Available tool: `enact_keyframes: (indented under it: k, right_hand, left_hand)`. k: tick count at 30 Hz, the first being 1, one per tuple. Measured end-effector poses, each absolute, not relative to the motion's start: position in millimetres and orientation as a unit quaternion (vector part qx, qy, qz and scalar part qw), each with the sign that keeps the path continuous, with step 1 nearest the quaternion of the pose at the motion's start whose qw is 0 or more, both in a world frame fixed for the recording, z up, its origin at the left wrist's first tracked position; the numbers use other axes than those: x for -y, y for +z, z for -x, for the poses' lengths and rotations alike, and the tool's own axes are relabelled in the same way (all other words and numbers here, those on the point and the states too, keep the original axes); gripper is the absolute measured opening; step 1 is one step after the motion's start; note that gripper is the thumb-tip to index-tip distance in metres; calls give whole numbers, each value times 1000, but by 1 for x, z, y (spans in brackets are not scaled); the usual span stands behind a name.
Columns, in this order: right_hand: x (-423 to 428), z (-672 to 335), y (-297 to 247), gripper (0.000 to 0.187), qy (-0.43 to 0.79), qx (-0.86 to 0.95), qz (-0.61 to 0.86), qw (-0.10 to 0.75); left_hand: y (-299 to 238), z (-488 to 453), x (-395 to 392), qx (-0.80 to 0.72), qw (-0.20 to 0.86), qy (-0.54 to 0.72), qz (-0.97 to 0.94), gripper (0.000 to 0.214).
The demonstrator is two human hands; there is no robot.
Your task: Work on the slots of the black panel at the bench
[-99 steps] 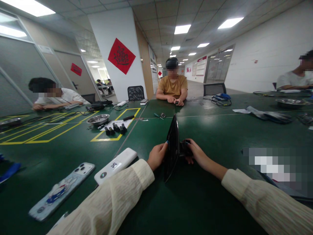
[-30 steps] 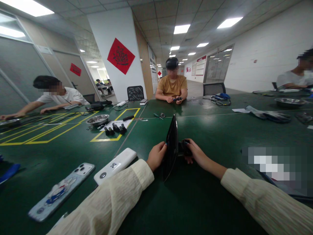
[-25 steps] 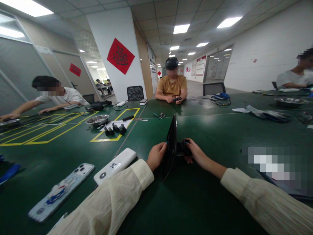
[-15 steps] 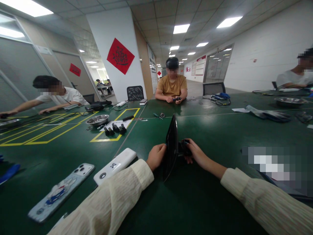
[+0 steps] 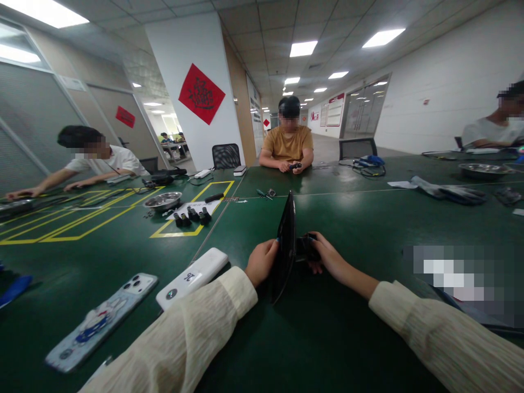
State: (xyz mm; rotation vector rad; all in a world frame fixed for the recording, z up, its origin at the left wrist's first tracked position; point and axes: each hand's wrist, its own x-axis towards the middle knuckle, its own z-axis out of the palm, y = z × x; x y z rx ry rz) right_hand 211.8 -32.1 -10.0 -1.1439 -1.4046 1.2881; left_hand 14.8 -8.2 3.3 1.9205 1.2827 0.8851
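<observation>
A thin, dark, glossy panel (image 5: 285,248) stands nearly edge-on in front of me, just over the green table (image 5: 347,338). My left hand (image 5: 262,262) grips its left side, thumb on the near face and the other fingers partly hidden. A black knob-like part (image 5: 308,246) juts from the panel's right side. Around that part the fingers of my right hand (image 5: 325,255) are closed. What kind of device the panel belongs to, I cannot tell.
By my left forearm lie a white power bank (image 5: 192,278) and a phone in a patterned case (image 5: 102,322). Further off are several black cylindrical parts (image 5: 192,216), a metal bowl (image 5: 162,201) and gloves (image 5: 444,191). A person (image 5: 286,143) sits opposite.
My hands and the panel have hardly moved. At the far left, a co-worker's outstretched hand has shifted slightly to the right.
</observation>
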Motion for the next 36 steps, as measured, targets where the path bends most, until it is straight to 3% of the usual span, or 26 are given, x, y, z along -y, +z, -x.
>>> enact_keyframes:
  k: [13,20,26,36]
  right_hand:
    - [30,-213,-14,40,521,567,461,441]
    - [31,-212,-13,41,518,568,457,448]
    - [33,-211,-10,39,517,566,465,443]
    - [36,-211,-6,42,512,566,471,442]
  left_hand:
    - [2,-14,6,-479,326,315,-751,41]
    - [-2,-15,5,-504,360,289,-730,55]
    - [2,-15,6,-480,283,335,-759,43]
    - [4,-15,7,-474,318,319,-757,46]
